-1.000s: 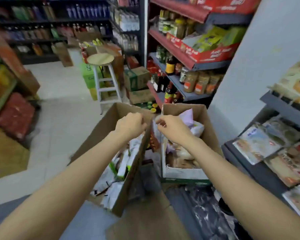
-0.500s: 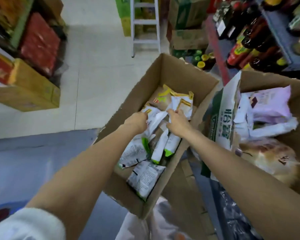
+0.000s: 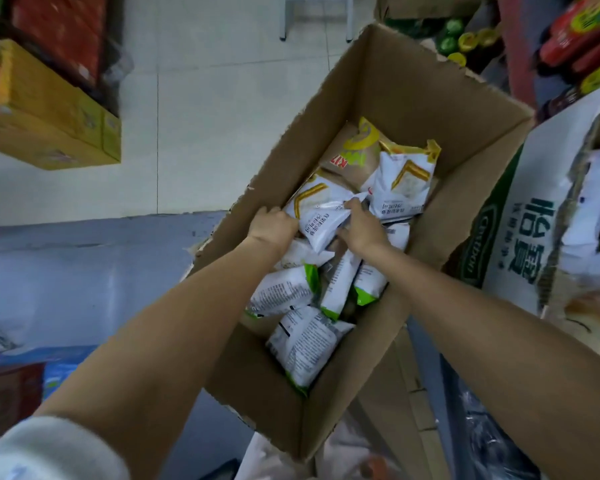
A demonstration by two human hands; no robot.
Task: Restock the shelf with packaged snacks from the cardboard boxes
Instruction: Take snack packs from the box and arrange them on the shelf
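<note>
Both hands are reaching down into an open brown cardboard box (image 3: 388,98), whose long axis is running from the near lower edge of the view up and away to the right, its raw, torn rim edges showing corrugated board. The left hand (image 3: 272,227) is curling its fingers round the left edge of a white snack packet (image 3: 321,213) with a gold chevron, while the right hand (image 3: 359,225) is pinching the same packet's crinkled right end. That packet is lying on top of the heap, roughly mid-box, its long axis slanting from upper left to lower right, the printed back panel facing up. More glossy, pillow-shaped packets are filling the box: a second gold-trimmed packet (image 3: 404,183) is sitting just beyond the hands, and green-edged packets (image 3: 303,344) are lying tilted nearer the camera, several standing on edge. A flat tan pack with yellow lettering (image 3: 355,150) is lying at the far end. To the right, touching the first box, a white printed carton (image 3: 527,233) with green characters is standing open.
</note>
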